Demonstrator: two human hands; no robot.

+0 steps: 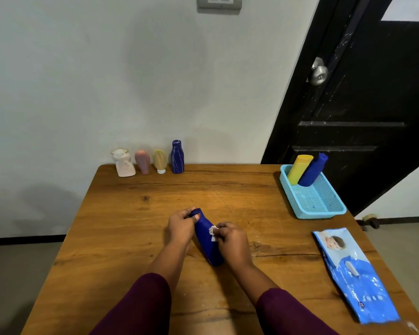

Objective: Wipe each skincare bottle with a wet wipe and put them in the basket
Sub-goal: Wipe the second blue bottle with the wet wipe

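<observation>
A dark blue bottle [207, 240] is tilted over the middle of the wooden table [121, 233], its base down toward me. My left hand [181, 226] grips its neck and cap. My right hand [230, 239] presses a crumpled white wet wipe [213, 230] against the bottle's side. At the table's far right stands a light blue basket [324, 209] holding a yellow bottle [299, 169] and a blue bottle [313, 170], both leaning on its back wall. Along the far edge stand a white bottle [123, 163], a pink tube [142, 162], a yellow tube [160, 161] and another blue bottle [177, 157].
A blue pack of wet wipes [356, 274] lies flat near the table's right edge. Behind the table is a white wall; a black door [373, 93] with a metal knob stands behind the basket. The floor shows on both sides of the table.
</observation>
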